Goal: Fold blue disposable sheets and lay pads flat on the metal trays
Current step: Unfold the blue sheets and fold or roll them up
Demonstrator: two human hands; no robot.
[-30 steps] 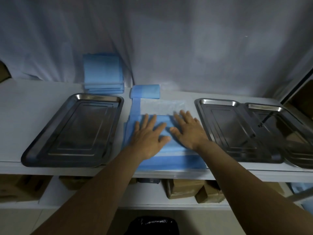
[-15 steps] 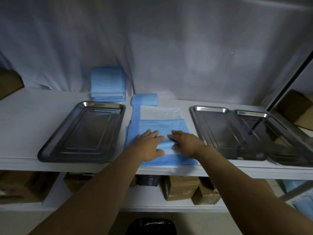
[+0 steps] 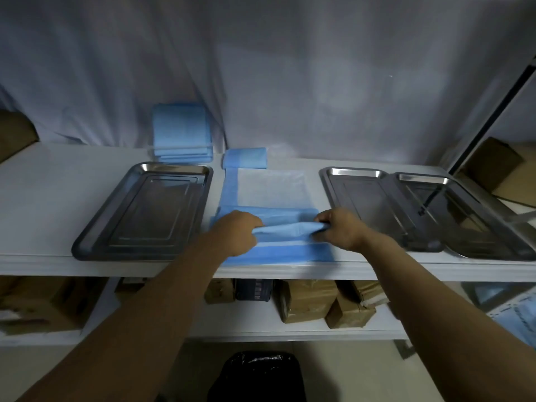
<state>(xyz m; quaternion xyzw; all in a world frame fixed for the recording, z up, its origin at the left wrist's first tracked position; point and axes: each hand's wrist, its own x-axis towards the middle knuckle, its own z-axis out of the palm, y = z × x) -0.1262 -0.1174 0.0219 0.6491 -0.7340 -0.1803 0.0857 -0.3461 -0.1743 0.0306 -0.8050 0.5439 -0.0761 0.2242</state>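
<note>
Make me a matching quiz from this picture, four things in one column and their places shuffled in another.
Things: 1 sheet stack; 2 loose sheet; 3 black bag; 4 brown parcels.
Places: A on the floor; B on the lower shelf; C behind the left tray; D gripped by left hand and right hand.
Pairs: 1-C, 2-D, 3-A, 4-B.

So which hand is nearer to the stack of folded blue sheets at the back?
Left. The left hand grips the blue sheet in front of the stack, slightly right; the right hand grips it farther right.
</note>
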